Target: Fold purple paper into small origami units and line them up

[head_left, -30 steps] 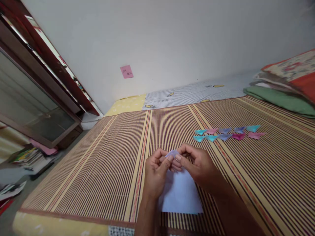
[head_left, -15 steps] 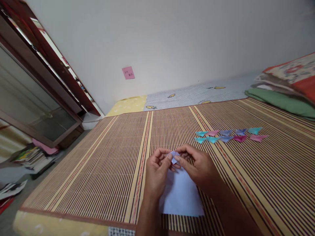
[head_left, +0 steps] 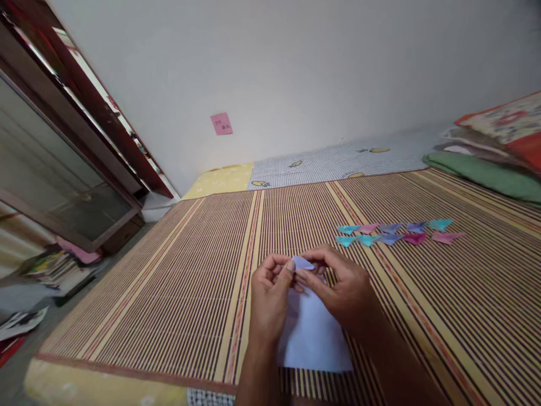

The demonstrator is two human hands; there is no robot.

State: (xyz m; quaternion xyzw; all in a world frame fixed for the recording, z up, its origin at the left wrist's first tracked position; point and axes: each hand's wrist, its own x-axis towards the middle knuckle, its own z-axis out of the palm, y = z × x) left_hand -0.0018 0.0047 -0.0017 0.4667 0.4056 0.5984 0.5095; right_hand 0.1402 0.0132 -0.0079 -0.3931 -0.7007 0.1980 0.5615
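Observation:
A small folded piece of light purple paper [head_left: 302, 263] is pinched between both hands. My left hand [head_left: 273, 287] grips its left end with thumb and fingers. My right hand [head_left: 333, 279] holds the right side, its thumb pressing along the lower edge; the fingertips behind the paper are partly hidden. Below the hands lies a light blue-purple sheet of paper [head_left: 315, 338], flat on the striped mat, its upper part covered by my hands. To the right, two rows of small folded paper shapes [head_left: 391, 239] in teal, pink, purple and magenta rest on the mat.
The striped bamboo mat [head_left: 177, 304] covers the bed, over a patterned sheet [head_left: 313, 166]. Folded bedding [head_left: 486, 175] is piled at the far right. A pink note [head_left: 222, 123] sticks to the wall. Books [head_left: 54, 268] are stacked at the left, by a glass-panelled door [head_left: 63, 169].
The folded paper has turned between my fingers, from a diamond-like face to a slanted triangular one. My right thumb has shifted slightly left and down. The paper shapes keep their arrangement.

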